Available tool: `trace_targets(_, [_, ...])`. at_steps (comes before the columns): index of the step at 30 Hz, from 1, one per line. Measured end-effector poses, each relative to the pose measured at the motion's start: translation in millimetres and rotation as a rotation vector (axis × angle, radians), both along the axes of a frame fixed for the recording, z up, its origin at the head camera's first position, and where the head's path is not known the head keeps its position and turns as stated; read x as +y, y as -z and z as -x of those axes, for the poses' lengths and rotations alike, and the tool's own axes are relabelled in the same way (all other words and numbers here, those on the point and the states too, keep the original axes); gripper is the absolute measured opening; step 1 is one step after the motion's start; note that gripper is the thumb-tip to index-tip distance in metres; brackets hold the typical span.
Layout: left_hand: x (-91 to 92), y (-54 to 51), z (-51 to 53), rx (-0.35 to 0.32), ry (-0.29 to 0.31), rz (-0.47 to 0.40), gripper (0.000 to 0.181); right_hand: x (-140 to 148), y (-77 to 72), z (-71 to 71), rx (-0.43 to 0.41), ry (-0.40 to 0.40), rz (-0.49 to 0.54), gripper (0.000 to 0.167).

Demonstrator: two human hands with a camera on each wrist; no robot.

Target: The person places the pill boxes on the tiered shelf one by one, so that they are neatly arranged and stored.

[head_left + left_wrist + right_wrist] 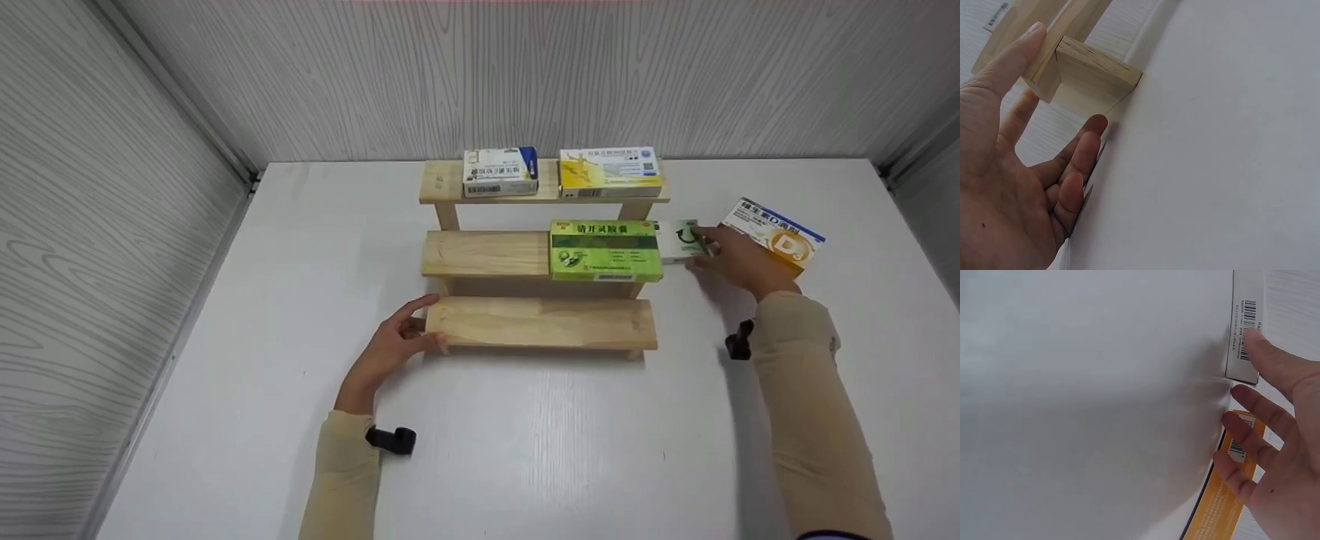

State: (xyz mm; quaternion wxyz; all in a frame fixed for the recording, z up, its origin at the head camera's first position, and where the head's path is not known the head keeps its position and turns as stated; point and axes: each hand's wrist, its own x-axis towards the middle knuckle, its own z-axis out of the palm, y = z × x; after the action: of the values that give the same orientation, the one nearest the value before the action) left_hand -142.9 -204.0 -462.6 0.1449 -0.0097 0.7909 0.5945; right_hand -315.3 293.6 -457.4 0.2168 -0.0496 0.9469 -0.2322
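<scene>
Table: holds the rack and, to the rack's right, the D3 box.
Rack: three shelves; work looks part done, with three boxes up on it and two off it.
Left hand: thumb and forefinger span the left end of the bottom shelf, gripping it; remaining fingers loosely bent below.
Right hand: narrow, pinching the right end of the white box.
Green box: on the middle shelf, right end; looks placed.
D3 box: askew, partly behind the right hand; seemingly yet to be dealt with.
Yellow box: top shelf, right side; looks done.
Blue-ended box: top shelf, left of the yellow box; looks done.
White box: just right of the green box, which hides its left end; unfinished; cannot tell whether it is lifted.
</scene>
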Motion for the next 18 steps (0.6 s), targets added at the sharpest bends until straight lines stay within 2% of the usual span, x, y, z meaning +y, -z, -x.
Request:
trace_targets(6, [-0.1, -0.4, 0.1, 0.008, 0.004, 0.001, 0.065, 2.3, -3.7, -4.3, 0.037, -0.036, -0.058, 0.071])
trace_targets(10, [0.3, -0.2, -0.3, 0.007, 0.005, 0.008, 0.065, 3.6, -7.9, -8.7, 0.031, -0.033, -0.041, 0.069])
trace_targets(12, [-0.9, 5.7, 1.8, 0.007, 0.0, 0.02, 0.065, 3.8, -8.2, -9.9, 0.028, -0.015, -0.02, 0.074])
trace_targets(16, [-4.3, 22.0, 7.1, 0.013, -0.015, 0.045, 0.066, 2.5, -5.8, -10.5, 0.032, -0.005, 0.0, 0.093])
trace_targets(18, [-5.4, 28.3, 9.0, 0.012, -0.019, 0.05, 0.066, 1.2, -4.4, -10.2, 0.033, -0.024, -0.012, 0.102])
